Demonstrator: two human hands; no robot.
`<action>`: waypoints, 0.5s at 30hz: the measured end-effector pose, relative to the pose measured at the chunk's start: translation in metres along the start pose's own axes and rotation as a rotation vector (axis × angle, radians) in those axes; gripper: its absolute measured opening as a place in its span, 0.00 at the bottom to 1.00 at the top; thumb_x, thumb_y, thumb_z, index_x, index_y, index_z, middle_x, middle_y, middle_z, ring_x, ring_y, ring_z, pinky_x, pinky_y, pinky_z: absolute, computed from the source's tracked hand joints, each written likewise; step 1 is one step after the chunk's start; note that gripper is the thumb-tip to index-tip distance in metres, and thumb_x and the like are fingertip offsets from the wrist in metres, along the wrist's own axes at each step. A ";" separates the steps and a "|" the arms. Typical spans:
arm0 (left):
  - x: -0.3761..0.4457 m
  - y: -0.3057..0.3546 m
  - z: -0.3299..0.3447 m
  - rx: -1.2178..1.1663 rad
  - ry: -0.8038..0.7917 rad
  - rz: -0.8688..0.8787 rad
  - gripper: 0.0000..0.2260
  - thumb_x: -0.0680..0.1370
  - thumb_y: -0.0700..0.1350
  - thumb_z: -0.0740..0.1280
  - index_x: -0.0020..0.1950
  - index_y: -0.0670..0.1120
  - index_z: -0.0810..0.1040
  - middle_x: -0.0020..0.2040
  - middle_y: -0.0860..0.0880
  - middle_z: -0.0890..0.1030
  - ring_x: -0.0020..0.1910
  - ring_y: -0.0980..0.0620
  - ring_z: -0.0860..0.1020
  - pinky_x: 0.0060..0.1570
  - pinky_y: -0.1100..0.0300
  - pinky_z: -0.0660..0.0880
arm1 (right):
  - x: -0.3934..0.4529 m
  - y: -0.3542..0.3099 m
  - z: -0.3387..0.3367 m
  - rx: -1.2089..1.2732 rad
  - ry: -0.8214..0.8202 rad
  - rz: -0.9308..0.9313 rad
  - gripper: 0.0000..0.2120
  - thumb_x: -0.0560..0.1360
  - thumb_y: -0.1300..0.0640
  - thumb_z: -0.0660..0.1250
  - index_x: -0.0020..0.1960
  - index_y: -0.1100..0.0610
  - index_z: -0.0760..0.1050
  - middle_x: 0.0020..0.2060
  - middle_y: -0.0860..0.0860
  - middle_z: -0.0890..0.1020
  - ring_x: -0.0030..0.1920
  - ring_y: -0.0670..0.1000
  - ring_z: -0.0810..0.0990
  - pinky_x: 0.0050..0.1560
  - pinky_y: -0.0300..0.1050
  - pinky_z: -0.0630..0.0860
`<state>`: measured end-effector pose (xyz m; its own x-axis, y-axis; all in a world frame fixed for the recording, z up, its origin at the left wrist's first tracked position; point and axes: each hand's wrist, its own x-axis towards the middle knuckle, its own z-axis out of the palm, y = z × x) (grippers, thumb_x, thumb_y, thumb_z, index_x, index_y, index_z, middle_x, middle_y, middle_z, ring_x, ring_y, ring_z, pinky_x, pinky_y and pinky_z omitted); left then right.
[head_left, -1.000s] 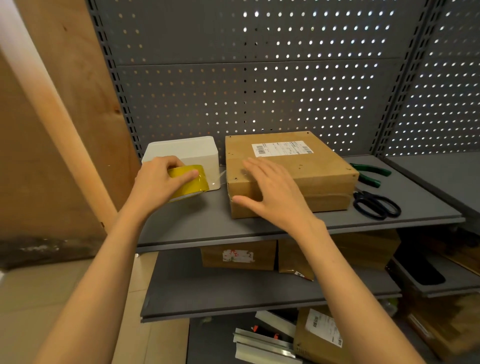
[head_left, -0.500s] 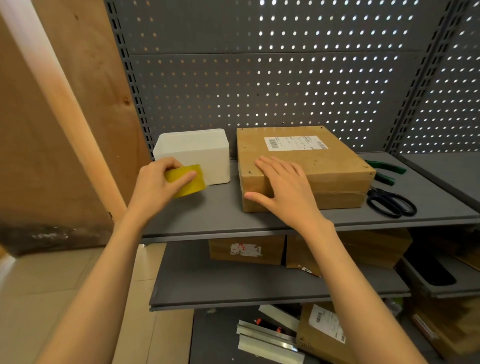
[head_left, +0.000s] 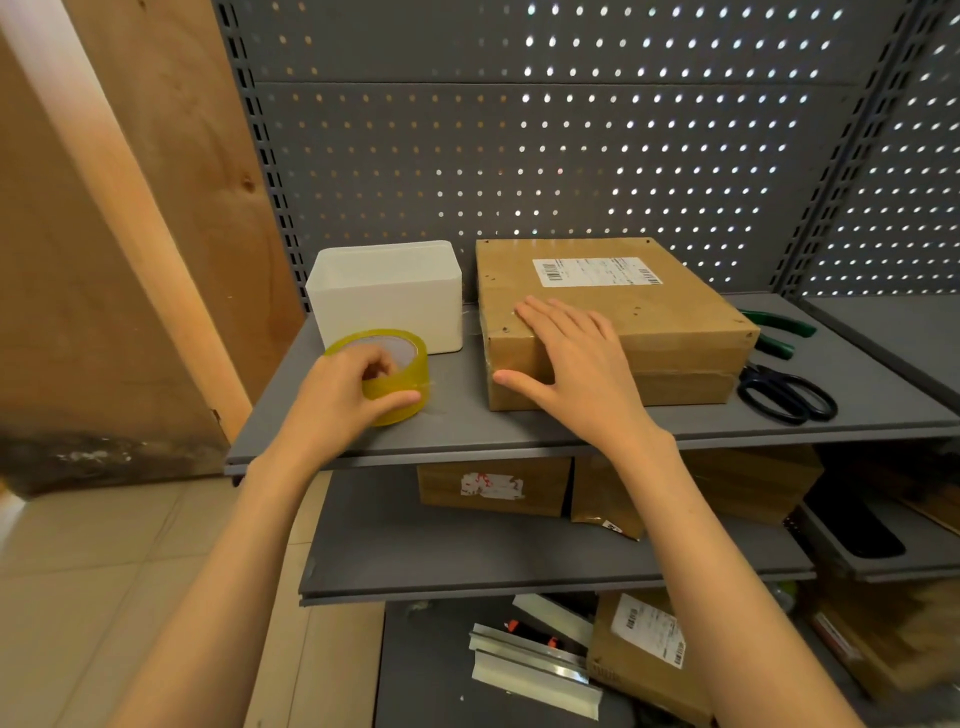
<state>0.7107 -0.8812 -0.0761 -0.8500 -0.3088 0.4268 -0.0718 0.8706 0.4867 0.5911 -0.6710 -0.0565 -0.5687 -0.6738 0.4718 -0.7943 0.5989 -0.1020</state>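
A flat brown cardboard box (head_left: 649, 312) with a white shipping label lies on the top grey shelf (head_left: 467, 426). My right hand (head_left: 571, 364) rests flat on the box's near left corner, fingers straight and spread. A roll of yellow-clear tape (head_left: 400, 374) lies flat on the shelf to the left of the box. My left hand (head_left: 337, 400) grips the roll, thumb along its outer side and fingers curled into the core. A thin strand of tape runs from the roll toward the box's left side.
A white open bin (head_left: 389, 296) stands behind the tape roll. Green-handled pliers (head_left: 779, 332) and black scissors (head_left: 784, 395) lie right of the box. Lower shelves hold more cardboard boxes (head_left: 493, 483) and metal profiles (head_left: 535, 670). A perforated grey back panel and a wooden board at left bound the shelf.
My left hand has lowered the tape roll from an upright hold in the air to lying flat on the shelf, nearer the front. My right hand stays on the box.
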 end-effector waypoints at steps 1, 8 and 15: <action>0.001 0.001 -0.001 0.011 -0.011 -0.006 0.14 0.67 0.50 0.75 0.43 0.46 0.74 0.39 0.50 0.76 0.40 0.48 0.75 0.39 0.58 0.70 | 0.000 0.000 0.000 0.000 -0.003 0.000 0.34 0.75 0.37 0.59 0.75 0.53 0.58 0.74 0.49 0.61 0.74 0.49 0.57 0.72 0.46 0.48; 0.011 0.036 -0.017 -0.125 0.011 0.082 0.32 0.69 0.49 0.74 0.69 0.47 0.66 0.63 0.50 0.71 0.62 0.54 0.68 0.60 0.63 0.63 | 0.002 -0.005 -0.007 0.067 -0.014 -0.021 0.35 0.75 0.43 0.63 0.76 0.54 0.53 0.75 0.49 0.56 0.76 0.49 0.51 0.73 0.44 0.41; 0.029 0.090 0.015 0.022 -0.266 0.225 0.42 0.71 0.44 0.69 0.77 0.45 0.46 0.78 0.49 0.48 0.76 0.53 0.46 0.73 0.62 0.44 | 0.008 -0.020 -0.015 0.036 -0.084 -0.162 0.40 0.69 0.55 0.67 0.76 0.59 0.52 0.75 0.53 0.58 0.75 0.49 0.53 0.74 0.41 0.44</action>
<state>0.6717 -0.8066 -0.0310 -0.9518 0.0001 0.3067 0.1242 0.9145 0.3850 0.6057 -0.6814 -0.0376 -0.4477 -0.7947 0.4098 -0.8831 0.4650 -0.0630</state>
